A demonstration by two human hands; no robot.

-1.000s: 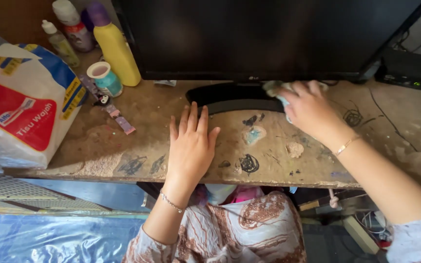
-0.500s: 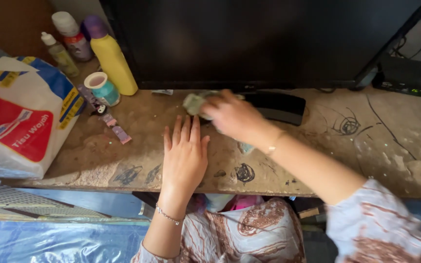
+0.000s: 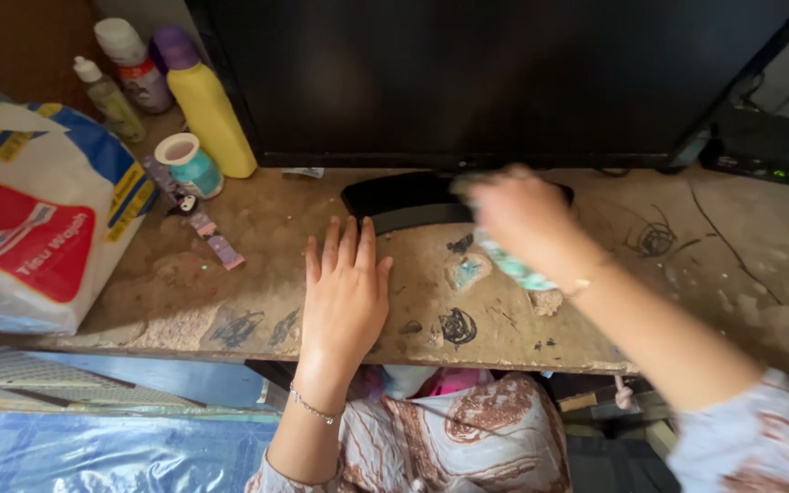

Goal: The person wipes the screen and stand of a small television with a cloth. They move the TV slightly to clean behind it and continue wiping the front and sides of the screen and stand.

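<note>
Closest to the camera there's a blue plastic sheet (image 3: 93, 452) on the floor and a patterned garment (image 3: 449, 438) over the lap, tucked under the edge of a worn, scuffed-up bench (image 3: 257, 228) with doodle marks and pale patches where the top has chipped. The left hand (image 3: 344, 292) lies flat on it, fingers spread, holding nothing. The right hand (image 3: 518, 215) is blurry, its grip closed around a pale green-white cloth (image 3: 509, 265) just above the bench, over the black stand (image 3: 404, 201) of the big dark screen (image 3: 486, 78). Off to the left sits a red, white and blue tissue pack (image 3: 34, 219), then a small teal cup (image 3: 189, 164), and at the back a yellow bottle (image 3: 207, 110) with two smaller bottles near the wall. Cables and a black box (image 3: 764, 141) far right.
</note>
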